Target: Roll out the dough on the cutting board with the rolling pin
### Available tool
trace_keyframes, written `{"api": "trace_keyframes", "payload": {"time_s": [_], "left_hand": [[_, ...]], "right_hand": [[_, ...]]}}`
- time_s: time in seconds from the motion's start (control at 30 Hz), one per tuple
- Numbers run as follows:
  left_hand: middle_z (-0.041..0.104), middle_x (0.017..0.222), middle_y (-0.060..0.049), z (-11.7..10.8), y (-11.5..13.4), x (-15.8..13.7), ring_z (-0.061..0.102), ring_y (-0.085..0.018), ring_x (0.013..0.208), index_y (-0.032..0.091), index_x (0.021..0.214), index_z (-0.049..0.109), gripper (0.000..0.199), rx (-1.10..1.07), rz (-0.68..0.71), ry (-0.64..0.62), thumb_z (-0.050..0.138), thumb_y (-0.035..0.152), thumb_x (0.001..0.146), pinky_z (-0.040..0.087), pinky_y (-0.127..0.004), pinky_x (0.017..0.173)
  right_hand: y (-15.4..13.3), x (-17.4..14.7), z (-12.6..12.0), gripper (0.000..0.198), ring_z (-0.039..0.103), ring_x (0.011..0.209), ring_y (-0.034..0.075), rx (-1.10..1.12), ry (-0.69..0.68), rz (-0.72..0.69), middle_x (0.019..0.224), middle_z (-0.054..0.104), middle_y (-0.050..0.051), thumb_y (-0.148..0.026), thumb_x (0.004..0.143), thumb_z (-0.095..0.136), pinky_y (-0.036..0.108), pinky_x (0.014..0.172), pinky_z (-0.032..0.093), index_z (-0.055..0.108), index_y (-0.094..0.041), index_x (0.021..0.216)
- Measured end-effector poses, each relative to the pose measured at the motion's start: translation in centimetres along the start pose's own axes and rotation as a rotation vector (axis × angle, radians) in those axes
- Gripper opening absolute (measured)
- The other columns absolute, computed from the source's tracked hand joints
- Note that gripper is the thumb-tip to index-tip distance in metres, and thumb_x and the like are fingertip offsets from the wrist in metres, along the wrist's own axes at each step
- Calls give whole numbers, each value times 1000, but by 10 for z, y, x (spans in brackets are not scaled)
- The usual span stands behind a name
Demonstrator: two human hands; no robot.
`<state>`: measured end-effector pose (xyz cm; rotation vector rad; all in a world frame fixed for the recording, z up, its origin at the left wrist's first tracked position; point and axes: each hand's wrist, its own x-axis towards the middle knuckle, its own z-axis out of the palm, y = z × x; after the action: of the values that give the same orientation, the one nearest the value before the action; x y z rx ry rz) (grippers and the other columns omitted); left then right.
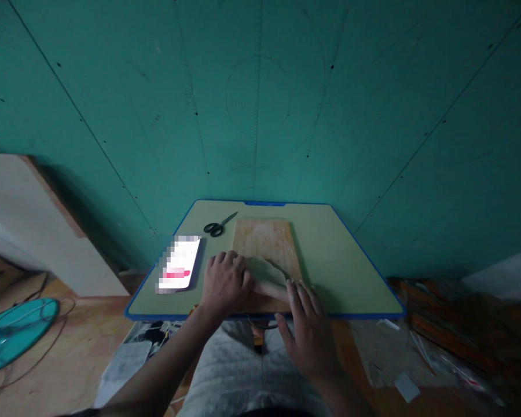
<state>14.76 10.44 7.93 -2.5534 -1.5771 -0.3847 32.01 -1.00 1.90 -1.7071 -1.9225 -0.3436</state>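
Head view: my two bare hands were over one wooden board [264,234] on one table [342,260] with a pale green top and a blue rim. Between them, on the near half of the board, lay one thin, pale, dough-like sheet [263,267], rounded along its far edge. One pale roll [270,290] crossed its near side; I could not tell whether it was a rolling pin or the sheet's own turned edge. My left hand [226,281] rested over the roll's left end, knuckles bent and fingertips hidden, so I could not tell whether it gripped. My right hand [308,324] lay at the roll's right end, fingers stretched out and thumb spread away from them.

Left of the board, near its far corner, lay one pair of scissors [222,224] with two black finger loops, the point aimed away from me and rightward. Nearer me, by the table's left edge, was one device [186,258] with a glowing white screen; blocky blurring covered part of it, one pink-red bar showed, and any writing was beyond reading.

Behind the table rose a green wall [260,156] with dark dots, ruled lines and small marks too faint to read. One white panel [47,220] stood tilted at the left, and one teal oval object [21,330] lay on the floor.
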Motion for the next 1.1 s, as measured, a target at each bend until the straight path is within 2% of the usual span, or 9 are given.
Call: {"api": "trace_keyframes", "payload": {"time_s": [0.3,0.5,0.7,0.83,0.97,1.1], "left_hand": [[66,110,-14,12,8,50,53,-30,107,19,101,69,49,-84,49,-19,30,47,95,36,-44,87],[67,108,-15,22,16,77,55,-30,108,18,102,70,58,-100,56,-52,24,53,96,38,-43,89],[63,117,-12,36,20,101,52,-28,112,20,112,66,53,-125,89,-105,25,50,97,38,-43,92],[62,120,-12,32,23,107,50,-29,115,24,120,61,42,-122,149,-154,30,41,97,39,-44,92],[60,124,-14,29,24,103,47,-31,121,22,121,60,42,-102,94,-104,31,39,97,38,-46,94],[57,131,-17,30,19,87,44,-32,128,19,123,59,47,-53,64,-31,30,44,97,35,-46,100]], "right_hand": [[16,28,-1,60,41,133,32,15,-55,64,140,51,16,-46,95,40,50,105,40,39,-13,145],[30,45,-3,57,40,134,30,4,-107,59,140,51,16,-44,97,35,49,109,35,44,-11,142],[50,64,6,55,42,132,30,-67,-121,88,137,53,19,-44,97,35,50,110,32,50,-10,136],[62,72,16,52,46,129,30,-117,-125,138,136,54,19,-45,97,36,51,108,34,55,-12,132],[63,71,18,49,50,126,29,-131,-123,157,135,55,19,-44,97,37,49,105,37,57,-13,130],[48,62,9,52,47,128,30,-111,-136,99,137,53,19,-42,98,34,47,107,36,55,-10,132]]}}
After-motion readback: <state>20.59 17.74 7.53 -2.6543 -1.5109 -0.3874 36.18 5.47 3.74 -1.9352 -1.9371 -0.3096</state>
